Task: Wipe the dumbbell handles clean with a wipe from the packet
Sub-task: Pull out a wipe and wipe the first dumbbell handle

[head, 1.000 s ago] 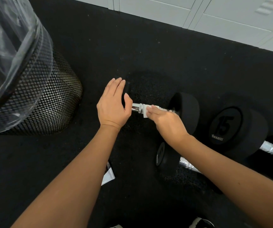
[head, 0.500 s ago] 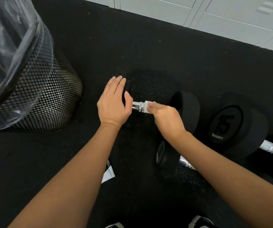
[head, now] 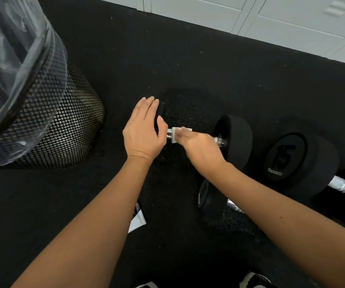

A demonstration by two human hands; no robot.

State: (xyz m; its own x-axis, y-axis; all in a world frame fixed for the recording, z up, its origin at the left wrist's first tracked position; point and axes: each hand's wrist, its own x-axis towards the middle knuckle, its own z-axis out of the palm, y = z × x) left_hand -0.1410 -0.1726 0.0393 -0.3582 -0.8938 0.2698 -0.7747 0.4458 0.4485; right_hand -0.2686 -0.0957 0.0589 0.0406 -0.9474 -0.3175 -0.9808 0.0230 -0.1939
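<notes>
Since a second ago, the right hand (head: pixel 198 150) has slid the white wipe (head: pixel 176 135) along the chrome handle (head: pixel 219 141) toward the left end, so a short bare stretch of bar now shows beside the right-hand weight head (head: pixel 237 136), while only a sliver of metal is left between the wipe and the left hand (head: pixel 143 134). That right hand is curled over the bar, its fingers pressing the wipe around it. The left hand has barely shifted: it lies with straight fingers over the near-hidden left weight head, steadying the dumbbell on the black floor (head: pixel 167 59), gripping nothing that I can see. I judge this handle nearly covered end to end. Two more dumbbells wait: a small one (head: pixel 206 196) under the right forearm and the one marked 15 (head: pixel 298 159) further right. A packet (head: pixel 138 220) peeks out beside the left forearm.
</notes>
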